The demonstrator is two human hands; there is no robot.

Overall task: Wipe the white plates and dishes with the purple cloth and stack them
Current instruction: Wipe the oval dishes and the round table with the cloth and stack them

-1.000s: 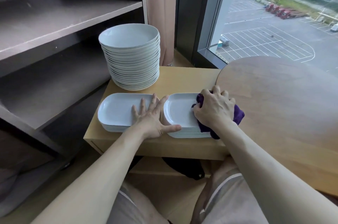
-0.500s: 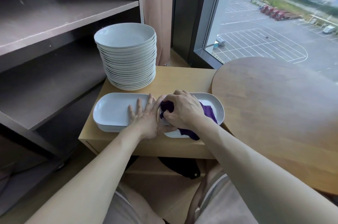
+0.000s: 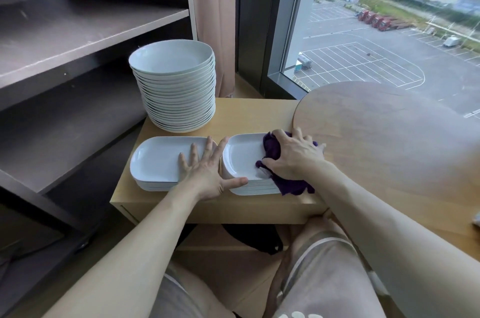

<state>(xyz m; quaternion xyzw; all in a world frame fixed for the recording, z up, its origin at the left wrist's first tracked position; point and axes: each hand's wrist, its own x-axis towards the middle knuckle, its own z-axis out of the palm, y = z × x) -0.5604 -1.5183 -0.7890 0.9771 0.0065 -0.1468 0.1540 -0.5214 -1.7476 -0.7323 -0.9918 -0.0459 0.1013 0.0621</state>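
Note:
Two low stacks of white rectangular dishes sit side by side on a small light-wood table (image 3: 249, 115). My left hand (image 3: 207, 172) lies flat with fingers spread over the right end of the left stack (image 3: 155, 159), its thumb against the right stack (image 3: 244, 159). My right hand (image 3: 293, 156) presses the bunched purple cloth (image 3: 291, 185) onto the right half of the right stack's top dish. Behind them stands a tall stack of white round bowls (image 3: 176, 89).
A dark shelving unit (image 3: 78, 39) stands at the left. A round wooden tabletop (image 3: 389, 141) overlaps the small table at the right. A window (image 3: 389, 32) is behind. A dark bag (image 3: 252, 237) lies under the table, near my knees.
My right hand has swept the purple cloth from the left part of the right dish back to its right side. My left hand has stayed flat on the left stack.

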